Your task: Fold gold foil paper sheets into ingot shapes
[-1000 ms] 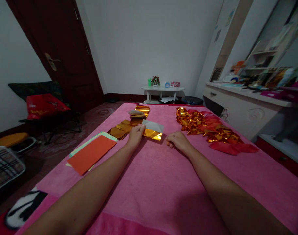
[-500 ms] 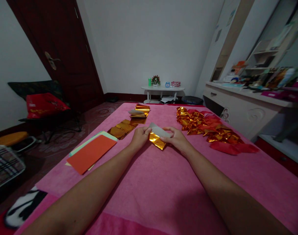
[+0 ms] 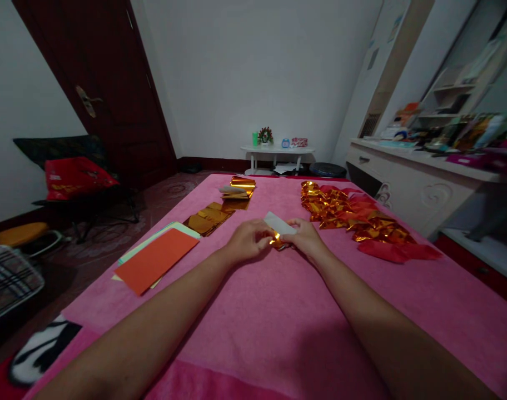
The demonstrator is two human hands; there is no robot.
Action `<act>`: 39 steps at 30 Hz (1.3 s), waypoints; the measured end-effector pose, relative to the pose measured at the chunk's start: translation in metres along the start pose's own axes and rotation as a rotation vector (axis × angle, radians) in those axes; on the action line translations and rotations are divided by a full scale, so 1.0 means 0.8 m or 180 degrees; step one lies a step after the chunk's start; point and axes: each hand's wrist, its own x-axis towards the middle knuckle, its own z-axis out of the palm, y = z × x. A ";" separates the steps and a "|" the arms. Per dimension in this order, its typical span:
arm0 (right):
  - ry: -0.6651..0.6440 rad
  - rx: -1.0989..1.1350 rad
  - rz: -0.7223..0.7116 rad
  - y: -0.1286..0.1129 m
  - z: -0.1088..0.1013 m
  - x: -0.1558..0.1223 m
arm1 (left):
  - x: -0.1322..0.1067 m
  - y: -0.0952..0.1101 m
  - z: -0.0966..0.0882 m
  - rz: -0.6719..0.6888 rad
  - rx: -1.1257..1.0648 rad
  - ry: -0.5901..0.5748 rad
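Between my hands is a sheet of gold foil paper, its pale back facing up at the far part and shiny gold showing at the near edge. My left hand has its fingers and thumb closed on the near left edge. On the right side, my right hand pinches the same sheet with thumb and fingers. A stack of flat gold foil sheets lies to the left, with more rolled gold foil behind it. Crumpled gold and red folded foil pieces are heaped at the right.
Orange and pale coloured paper lies at the left edge of the pink cloth. A dresser stands right, a small white table beyond the far edge. A chair with a red bag is at left.
My left hand has shifted right and nearer along the sheet's edge. The near gold part is now folded smaller and bunched between my fingers. My right hand has moved slightly right.
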 end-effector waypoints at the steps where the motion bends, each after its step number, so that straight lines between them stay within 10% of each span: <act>1: 0.0015 -0.0128 -0.0061 0.003 -0.002 0.003 | -0.001 0.002 0.001 0.0098 -0.0040 -0.0257; 8: 0.0215 -0.0831 -0.0790 0.016 -0.036 0.028 | -0.001 -0.002 0.009 0.0250 0.0036 -0.0449; 16: -0.1394 -0.1003 -0.0582 0.001 -0.047 0.014 | 0.000 0.000 0.016 0.0005 0.0238 -0.0320; 39: -0.0617 -0.1779 -0.0348 0.014 -0.038 0.017 | 0.014 -0.022 0.039 -0.0778 0.0036 0.0045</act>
